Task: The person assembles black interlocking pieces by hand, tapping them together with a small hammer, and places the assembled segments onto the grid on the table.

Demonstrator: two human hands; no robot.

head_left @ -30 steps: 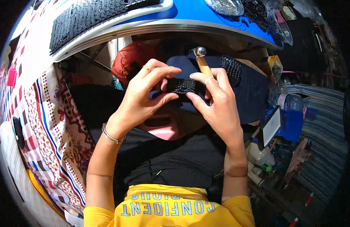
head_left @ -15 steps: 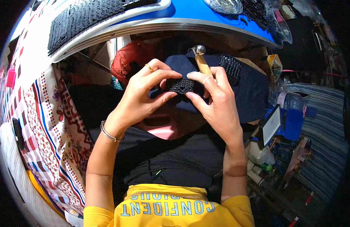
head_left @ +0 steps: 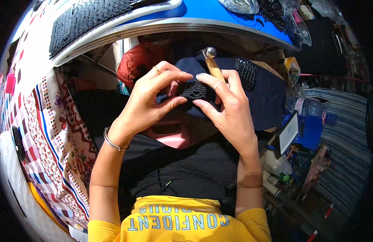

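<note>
A small black piece of linked, chain-like mesh [head_left: 193,90] lies between my two hands, over dark cloth. My left hand [head_left: 148,92] has its thumb at the near left edge of the piece and its curled fingers at the left side, closed on it. My right hand [head_left: 233,101] is curled around the wooden handle of a hammer [head_left: 213,67] with a shiny rounded metal head, which points away from me. The right thumb and index fingertip are apart, at the near and far edges of the mesh. Its other fingers are partly hidden.
Another black linked piece [head_left: 245,74] lies right of the hammer. Beyond is a blue table [head_left: 198,12] with a large black linked sheet [head_left: 88,25] and a clear plastic dish [head_left: 239,5]. A red bag [head_left: 134,64] sits left; a water bottle [head_left: 311,107] stands right.
My right thumb and index finger have spread slightly and shifted a little left along the mesh. The hammer has moved slightly left with the right hand. My left hand stays nearly in place.
</note>
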